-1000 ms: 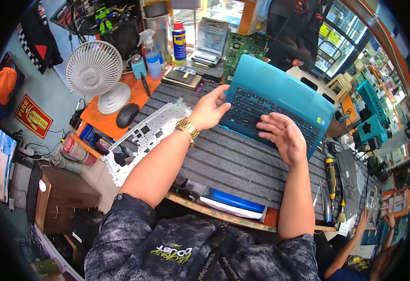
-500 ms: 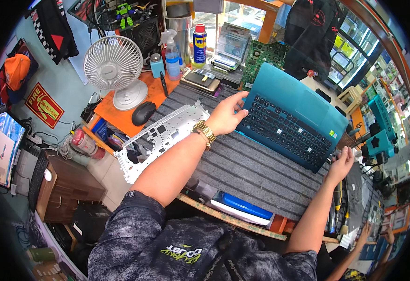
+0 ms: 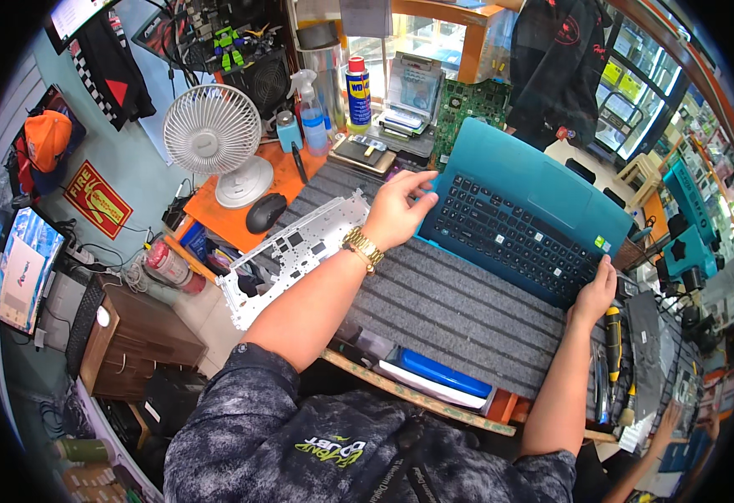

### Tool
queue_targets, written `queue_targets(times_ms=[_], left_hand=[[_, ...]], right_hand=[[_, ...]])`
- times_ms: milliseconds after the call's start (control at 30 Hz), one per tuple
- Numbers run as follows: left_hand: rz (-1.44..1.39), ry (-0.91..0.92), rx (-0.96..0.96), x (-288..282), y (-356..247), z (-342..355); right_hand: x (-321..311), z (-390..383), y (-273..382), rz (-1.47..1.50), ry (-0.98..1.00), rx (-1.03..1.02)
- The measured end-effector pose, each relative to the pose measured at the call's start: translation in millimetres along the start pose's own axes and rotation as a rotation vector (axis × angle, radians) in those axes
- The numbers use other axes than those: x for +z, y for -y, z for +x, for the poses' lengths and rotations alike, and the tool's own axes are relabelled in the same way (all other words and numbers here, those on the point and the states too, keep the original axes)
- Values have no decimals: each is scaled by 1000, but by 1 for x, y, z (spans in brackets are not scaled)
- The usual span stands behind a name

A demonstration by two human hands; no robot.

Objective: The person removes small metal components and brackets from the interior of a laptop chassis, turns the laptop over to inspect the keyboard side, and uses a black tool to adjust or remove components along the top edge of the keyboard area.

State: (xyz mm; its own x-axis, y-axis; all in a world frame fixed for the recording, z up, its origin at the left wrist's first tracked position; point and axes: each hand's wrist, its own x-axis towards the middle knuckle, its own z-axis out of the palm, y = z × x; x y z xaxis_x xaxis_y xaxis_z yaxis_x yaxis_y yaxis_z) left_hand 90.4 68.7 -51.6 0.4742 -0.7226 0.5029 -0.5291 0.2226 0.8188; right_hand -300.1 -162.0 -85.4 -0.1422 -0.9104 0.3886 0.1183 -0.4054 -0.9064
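A teal laptop base [image 3: 518, 218] with black keys is tilted above the mat, its keyboard nearer me and its touchpad on the far side. My left hand [image 3: 396, 210], with a gold watch on the wrist, has thumb and fingertips at its left edge. My right hand [image 3: 593, 295] is closed around the near right corner, thumb on top; the fingers beneath are partly hidden. No screen shows on the base. Left of it, partly behind my left forearm, a bare silver metal frame [image 3: 287, 251] with many cut-outs lies on the mat.
A striped grey mat [image 3: 442, 293] covers the bench. Behind stand a fan [image 3: 212, 142], a spray can [image 3: 358, 96], a spray bottle [image 3: 312, 117] and a green circuit board [image 3: 467, 113]. A black mouse [image 3: 264, 213] sits left; screwdrivers [image 3: 613, 344] and a brush [image 3: 628, 407] lie right.
The laptop base has shifted slightly left and down. My right hand has moved left and in, its thumb now on the corner. My left fingers sit farther out along the edge; the view has turned slightly.
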Motion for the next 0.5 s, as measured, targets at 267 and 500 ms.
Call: queue_targets(times_ms=[267,500], left_hand=[[-321,-155,-261,-37,-12,16],[-614,-47,-406,-70,-7,41]], right_hand=[[9,-6,2,-4,-68,-43],[9,-9,2,-41,-71,-50]])
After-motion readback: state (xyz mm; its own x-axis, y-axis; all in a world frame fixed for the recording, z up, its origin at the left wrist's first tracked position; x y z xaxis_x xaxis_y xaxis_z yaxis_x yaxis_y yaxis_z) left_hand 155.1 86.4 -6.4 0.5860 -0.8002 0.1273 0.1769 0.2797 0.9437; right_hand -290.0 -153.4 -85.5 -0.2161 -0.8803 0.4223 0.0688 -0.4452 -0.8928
